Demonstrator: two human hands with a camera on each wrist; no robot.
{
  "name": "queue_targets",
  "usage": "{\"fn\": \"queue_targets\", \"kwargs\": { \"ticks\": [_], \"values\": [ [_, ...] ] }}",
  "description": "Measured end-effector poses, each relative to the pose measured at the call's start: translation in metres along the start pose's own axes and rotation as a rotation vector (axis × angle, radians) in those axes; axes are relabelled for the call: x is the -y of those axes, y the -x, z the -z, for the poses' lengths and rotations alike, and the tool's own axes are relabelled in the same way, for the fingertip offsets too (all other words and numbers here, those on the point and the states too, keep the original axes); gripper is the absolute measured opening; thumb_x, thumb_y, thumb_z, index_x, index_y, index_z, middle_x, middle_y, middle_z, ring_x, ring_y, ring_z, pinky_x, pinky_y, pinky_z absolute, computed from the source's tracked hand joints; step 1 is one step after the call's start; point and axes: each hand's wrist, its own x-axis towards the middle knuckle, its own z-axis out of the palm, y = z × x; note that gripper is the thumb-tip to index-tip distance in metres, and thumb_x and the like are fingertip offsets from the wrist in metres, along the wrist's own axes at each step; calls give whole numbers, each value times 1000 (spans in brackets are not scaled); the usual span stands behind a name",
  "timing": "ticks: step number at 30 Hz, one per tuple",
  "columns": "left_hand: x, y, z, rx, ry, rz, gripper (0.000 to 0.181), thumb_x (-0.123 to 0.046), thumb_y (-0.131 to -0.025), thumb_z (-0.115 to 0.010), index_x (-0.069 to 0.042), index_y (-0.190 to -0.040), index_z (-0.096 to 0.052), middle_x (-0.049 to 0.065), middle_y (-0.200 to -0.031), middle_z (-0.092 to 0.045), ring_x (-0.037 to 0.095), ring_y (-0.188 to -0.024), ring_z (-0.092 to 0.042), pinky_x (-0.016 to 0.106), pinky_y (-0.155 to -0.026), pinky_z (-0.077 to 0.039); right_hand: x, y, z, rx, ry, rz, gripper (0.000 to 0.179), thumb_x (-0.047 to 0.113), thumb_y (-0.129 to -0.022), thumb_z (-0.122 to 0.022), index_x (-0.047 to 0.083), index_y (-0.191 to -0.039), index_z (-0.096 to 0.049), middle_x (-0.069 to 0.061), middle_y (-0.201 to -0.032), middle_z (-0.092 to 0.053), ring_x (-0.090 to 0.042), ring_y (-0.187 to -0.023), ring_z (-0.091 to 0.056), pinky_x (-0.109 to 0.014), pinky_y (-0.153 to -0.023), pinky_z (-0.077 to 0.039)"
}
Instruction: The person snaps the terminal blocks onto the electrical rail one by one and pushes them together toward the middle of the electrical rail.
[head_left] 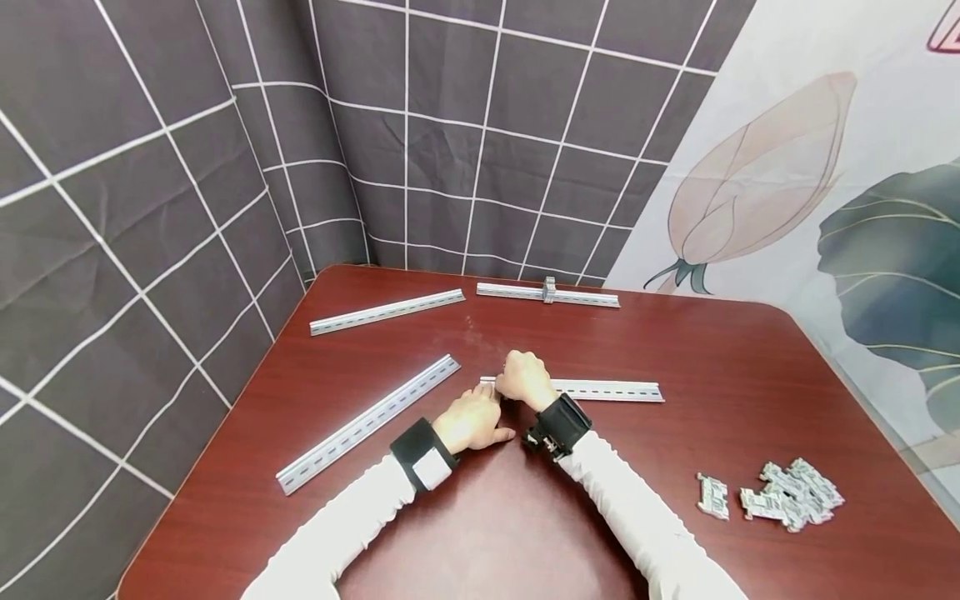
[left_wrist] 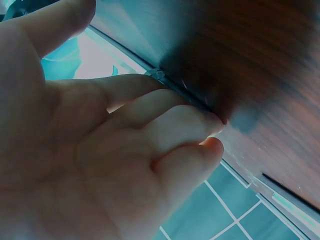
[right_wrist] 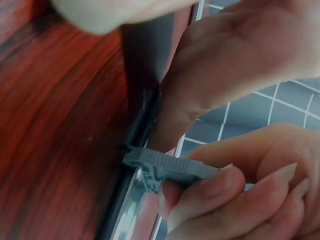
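Note:
A slotted metal mounting rail lies crosswise before me, both hands at its left end. My right hand pinches a grey terminal block between thumb and fingers. In the right wrist view the block's toothed edge faces up and its inner end sits right at the rail. The left hand lies with its fingers extended and slightly bent, fingertips on the rail's end; its thumb points away to the side. In the left wrist view the palm covers much of the rail.
An angled rail lies at left, another behind it. At the back, a rail carries a grey block. Several terminal blocks are heaped at right, with a single one beside them. Tiled-pattern cloth hangs behind.

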Motion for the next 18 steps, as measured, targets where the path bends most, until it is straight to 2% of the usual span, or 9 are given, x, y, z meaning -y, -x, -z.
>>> {"fn": "queue_targets", "kwargs": {
  "ticks": [4,7,10,14,18],
  "values": [
    [-3,1,0,32,-18,26,73,-46,-90,-62,8,-137,-46,18,-138,-50,30,-125,-51,37,-104,-43,-2,8,-3,-53,-20,38,25,16,-83,-64,9,-60,-56,-13,-71,-65,-31,-70,-65,-43,-58,-52],
    [-6,1,2,47,-31,44,74,-46,-90,-62,7,-138,-45,19,-143,-47,30,-132,-46,37,-107,-40,-9,18,-1,-113,-27,87,39,31,-88,-66,9,-58,-55,-13,-64,-62,-32,-64,-65,-43,-55,-51],
    [-8,1,3,55,-36,45,74,-48,-91,-60,6,-138,-45,19,-143,-48,30,-134,-45,37,-108,-39,-27,33,15,-95,-17,86,51,46,-89,-64,11,-55,-51,-6,-55,-52,-25,-54,-58,-37,-51,-46],
    [-9,1,2,42,-31,51,72,-49,-91,-60,5,-136,-47,18,-139,-51,30,-131,-48,38,-107,-39,-79,63,49,0,13,43,51,43,-88,-66,14,-54,-42,5,-53,-34,-14,-50,-40,-29,-47,-34],
    [-9,3,1,35,-27,53,71,-49,-90,-61,4,-134,-48,18,-135,-53,30,-128,-49,38,-105,-41,-146,104,81,126,68,-40,36,29,-78,-77,5,-69,-51,-1,-61,-48,-19,-52,-51,-33,-49,-43]
  ]
}}
